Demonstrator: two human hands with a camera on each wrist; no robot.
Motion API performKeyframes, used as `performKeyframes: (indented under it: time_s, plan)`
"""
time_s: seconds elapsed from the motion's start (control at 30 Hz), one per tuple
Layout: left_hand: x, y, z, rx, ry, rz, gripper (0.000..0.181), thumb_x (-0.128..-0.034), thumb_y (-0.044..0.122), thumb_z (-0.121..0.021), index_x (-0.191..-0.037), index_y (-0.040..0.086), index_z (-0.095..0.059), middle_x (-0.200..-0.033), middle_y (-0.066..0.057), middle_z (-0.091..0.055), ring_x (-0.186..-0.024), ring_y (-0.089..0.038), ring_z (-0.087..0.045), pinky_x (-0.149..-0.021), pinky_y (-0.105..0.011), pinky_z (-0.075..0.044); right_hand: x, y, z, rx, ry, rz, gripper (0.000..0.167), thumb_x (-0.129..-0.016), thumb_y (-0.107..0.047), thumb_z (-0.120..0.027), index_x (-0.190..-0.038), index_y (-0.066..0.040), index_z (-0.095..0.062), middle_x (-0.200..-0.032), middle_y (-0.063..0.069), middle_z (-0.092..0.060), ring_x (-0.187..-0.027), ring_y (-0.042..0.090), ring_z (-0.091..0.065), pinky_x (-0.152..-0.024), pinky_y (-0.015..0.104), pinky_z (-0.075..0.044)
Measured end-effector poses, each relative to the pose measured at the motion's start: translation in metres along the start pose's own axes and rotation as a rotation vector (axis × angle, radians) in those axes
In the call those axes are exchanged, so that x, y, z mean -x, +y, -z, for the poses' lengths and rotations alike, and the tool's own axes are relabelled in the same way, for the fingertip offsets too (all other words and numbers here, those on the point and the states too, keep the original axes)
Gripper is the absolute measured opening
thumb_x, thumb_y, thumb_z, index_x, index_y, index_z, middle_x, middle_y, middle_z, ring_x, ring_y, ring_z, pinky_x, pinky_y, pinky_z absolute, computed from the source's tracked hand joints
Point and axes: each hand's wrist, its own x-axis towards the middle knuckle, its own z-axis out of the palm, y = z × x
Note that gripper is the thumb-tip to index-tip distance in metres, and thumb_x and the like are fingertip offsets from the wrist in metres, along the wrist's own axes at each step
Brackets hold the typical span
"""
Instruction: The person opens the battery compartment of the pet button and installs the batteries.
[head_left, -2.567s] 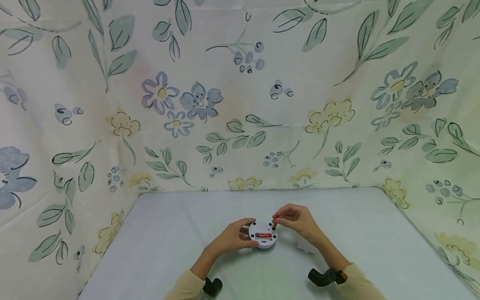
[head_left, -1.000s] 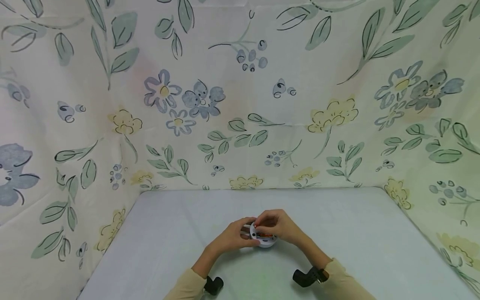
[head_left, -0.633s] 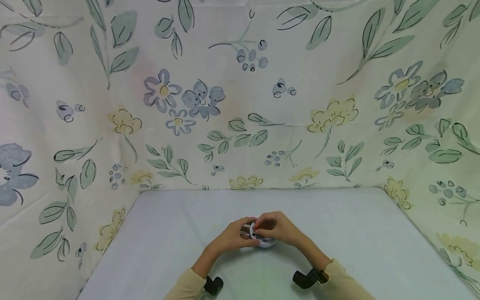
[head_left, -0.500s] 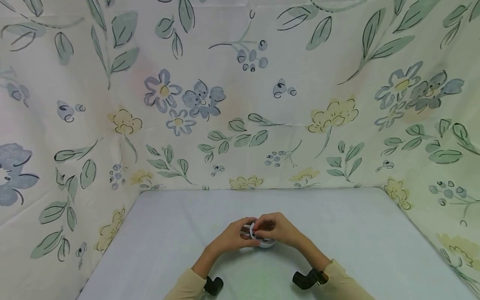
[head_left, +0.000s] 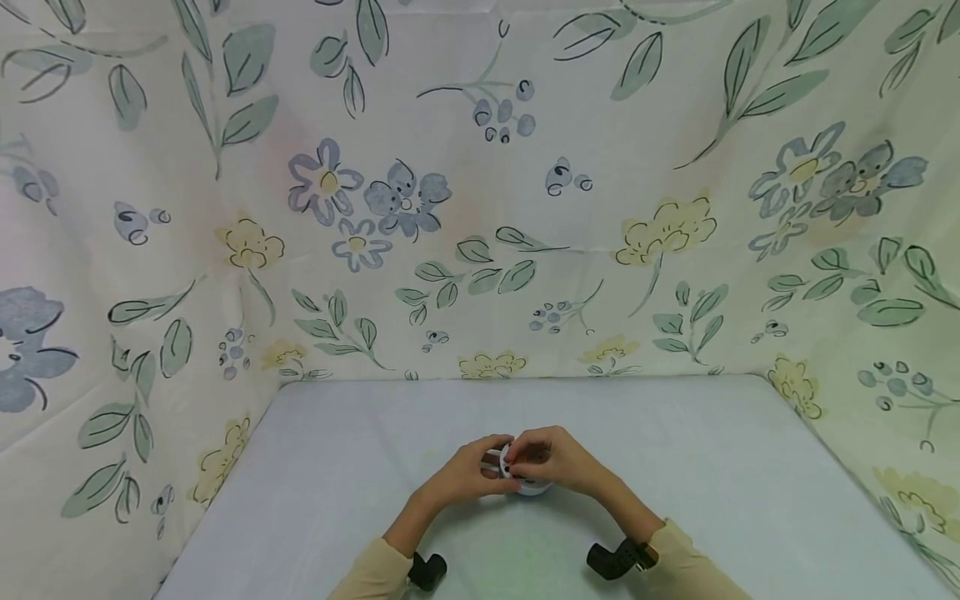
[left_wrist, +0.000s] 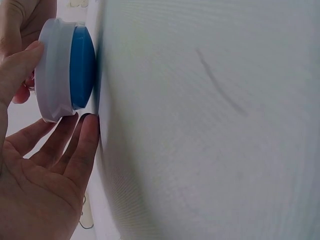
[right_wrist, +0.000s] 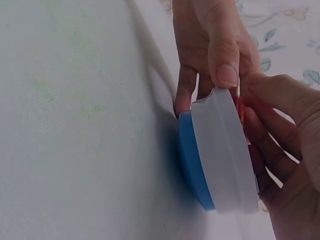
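Observation:
Low over the white table, my left hand (head_left: pixel 467 477) grips a round white battery-powered device (head_left: pixel 534 490) by its rim, thumb on the near side. The device's blue domed side (left_wrist: pixel 83 67) faces down toward the tabletop. My right hand (head_left: pixel 561 458) reaches over its upturned side, where the battery compartment is mostly covered by the fingers. In the right wrist view, a red-orange battery (right_wrist: pixel 241 111) shows at the compartment, by the pinched right thumb and index finger. How deep that battery sits is hidden.
A white cloth-covered table (head_left: pixel 360 433) spreads around both hands. Behind it and at the sides hangs a floral curtain (head_left: pixel 450 200). Black wrist cameras (head_left: pixel 611 560) are strapped at both wrists.
My right hand has moved left with the battery, from beside the device to over its compartment, then dipped slightly. The small white cover seen earlier is now out of sight. The left hand keeps its grip.

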Motion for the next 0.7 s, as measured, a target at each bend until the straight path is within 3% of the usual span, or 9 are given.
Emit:
performKeyframes:
  time_s: [0.2, 0.37, 0.5, 0.7]
  plan:
    - [0.0, 0.002, -0.001, -0.002, -0.009, -0.02, 0.064, -0.0923, 0.018, -0.079, -0.147, 0.004, -0.049, -0.139, -0.01, -0.056, -0.115, -0.027, -0.062, -0.087, -0.027, -0.055, 0.007, 0.002, 0.009, 0.145, 0.02, 0.059, 0.031, -0.085, -0.013, -0.085, -0.114, -0.01, -0.072, -0.119, 0.009, -0.067, -0.11, 0.027, -0.061, -0.093, 0.043, -0.053]
    - [0.0, 0.002, -0.001, -0.033, -0.003, 0.009, 0.065, -0.0917, 0.019, -0.08, -0.146, 0.002, -0.049, -0.136, -0.01, -0.057, -0.113, -0.024, -0.063, -0.085, -0.024, -0.055, 0.015, 0.004, 0.015, 0.258, -0.017, -0.037, 0.054, -0.078, -0.029, -0.092, -0.126, -0.023, -0.068, -0.145, 0.015, -0.05, -0.134, 0.032, -0.044, -0.106, 0.058, -0.039]
    - [-0.001, 0.001, 0.0, -0.044, -0.006, 0.003, 0.067, -0.0914, 0.019, -0.08, -0.146, -0.001, -0.047, -0.136, -0.014, -0.056, -0.113, -0.025, -0.063, -0.086, -0.026, -0.056, 0.021, 0.007, 0.016, 0.228, -0.063, -0.136, 0.064, -0.076, -0.026, -0.093, -0.133, -0.026, -0.065, -0.153, 0.018, -0.041, -0.14, 0.036, -0.036, -0.106, 0.067, -0.033]
    - [0.0, 0.001, -0.001, -0.028, -0.01, 0.011, 0.069, -0.0913, 0.018, -0.08, -0.147, -0.003, -0.046, -0.138, -0.015, -0.055, -0.114, -0.026, -0.063, -0.086, -0.027, -0.056, 0.025, 0.01, 0.015, 0.178, -0.097, -0.173, 0.06, -0.08, -0.023, -0.09, -0.134, -0.027, -0.065, -0.153, 0.013, -0.042, -0.14, 0.035, -0.037, -0.107, 0.063, -0.036]
